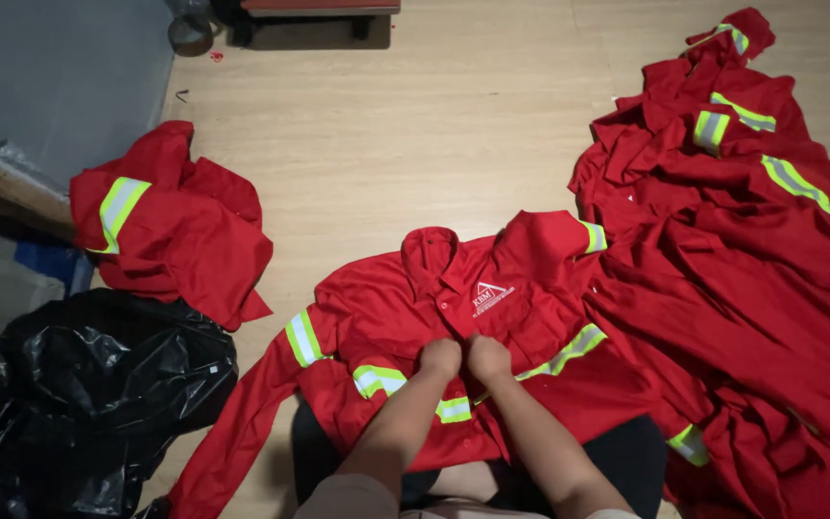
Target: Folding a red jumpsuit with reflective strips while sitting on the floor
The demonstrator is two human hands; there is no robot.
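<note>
A red work shirt (386, 308) with yellow-and-silver reflective stripes lies spread face up on the wooden floor in front of me, collar away from me. My left hand (440, 357) and my right hand (487, 357) sit side by side at the middle of its chest, fingers closed on the front opening of the shirt. One sleeve stretches toward the lower left. The shirt's lower part covers my lap.
A crumpled red shirt (170, 221) lies at the left. A large heap of red shirts (751, 240) fills the right side. A black plastic bag (88, 384) sits at the lower left. A grey wall and dark furniture legs stand at the top.
</note>
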